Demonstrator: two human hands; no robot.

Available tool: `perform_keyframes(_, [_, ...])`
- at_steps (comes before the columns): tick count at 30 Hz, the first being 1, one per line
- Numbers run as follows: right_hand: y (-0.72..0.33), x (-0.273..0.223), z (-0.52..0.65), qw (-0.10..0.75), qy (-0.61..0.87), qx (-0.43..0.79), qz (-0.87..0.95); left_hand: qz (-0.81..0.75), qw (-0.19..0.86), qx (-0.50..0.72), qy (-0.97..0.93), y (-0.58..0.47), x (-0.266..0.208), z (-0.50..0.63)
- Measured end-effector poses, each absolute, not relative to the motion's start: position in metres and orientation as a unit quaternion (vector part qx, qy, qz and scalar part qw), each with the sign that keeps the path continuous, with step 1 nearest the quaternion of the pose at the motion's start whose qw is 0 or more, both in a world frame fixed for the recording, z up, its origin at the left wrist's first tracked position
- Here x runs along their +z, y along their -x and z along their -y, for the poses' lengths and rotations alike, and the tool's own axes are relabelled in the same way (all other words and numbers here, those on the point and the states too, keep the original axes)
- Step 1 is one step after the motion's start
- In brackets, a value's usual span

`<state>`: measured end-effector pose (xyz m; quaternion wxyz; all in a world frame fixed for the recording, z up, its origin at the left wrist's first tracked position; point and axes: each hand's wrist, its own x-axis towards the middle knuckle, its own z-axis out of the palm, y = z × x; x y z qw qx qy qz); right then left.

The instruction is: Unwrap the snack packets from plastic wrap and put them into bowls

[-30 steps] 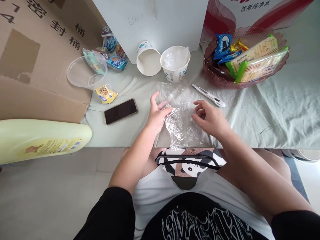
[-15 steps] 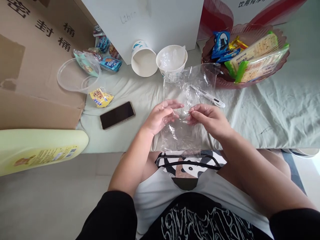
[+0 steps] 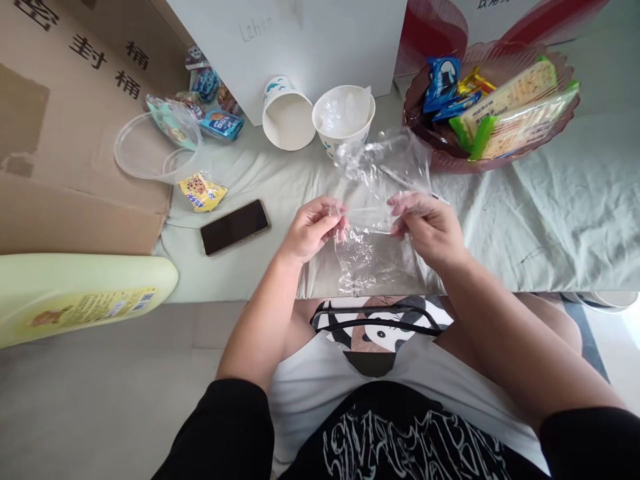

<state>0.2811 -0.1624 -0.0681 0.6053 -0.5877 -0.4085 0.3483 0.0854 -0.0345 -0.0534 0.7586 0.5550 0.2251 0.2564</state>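
Clear plastic film (image 3: 370, 217) spans the gap between the hands over a cloth-covered table (image 3: 500, 247), near an upright paper cup (image 3: 350, 140). The left hand (image 3: 316, 230) pinches one side; the right hand (image 3: 430, 227) pinches the other. A phone (image 3: 236, 227) lies left; a scalloped bowl (image 3: 467, 162) stands beyond the right hand.

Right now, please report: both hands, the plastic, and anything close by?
Left hand and right hand pinching clear plastic film. Film spans between them, crinkled. White cutter mostly behind film and hand; paper bowl just beyond.
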Motion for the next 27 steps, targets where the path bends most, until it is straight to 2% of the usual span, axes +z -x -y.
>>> perform_keyframes(5, [-0.290, -0.065, 0.164, 0.614, 0.627, 0.262, 0.402, -0.250, 0.735, 0.290, -0.560, -0.088, -0.050, 0.033])
perform_keyframes(11, [-0.294, -0.067, 0.162, 0.614, 0.646, 0.329, 0.311, -0.297, 0.654, 0.317, -0.619, -0.090, -0.058, 0.029])
perform_keyframes(14, [-0.289, -0.071, 0.162, 0.594, 0.639, 0.361, 0.331, -0.302, 0.627, 0.342, -0.632, -0.090, -0.064, 0.028])
perform_keyframes(18, [-0.281, -0.071, 0.164, 0.546, 0.644, 0.374, 0.383, -0.316, 0.707, 0.334, -0.538, -0.090, -0.063, 0.030])
perform_keyframes(23, [-0.282, -0.065, 0.163, 0.589, 0.636, 0.343, 0.360, -0.308, 0.800, 0.158, -0.491, -0.094, -0.057, 0.037])
perform_keyframes(27, [-0.284, -0.060, 0.162, 0.616, 0.587, 0.417, 0.321, -0.339, 0.791, 0.181, -0.476, -0.097, -0.055, 0.040])
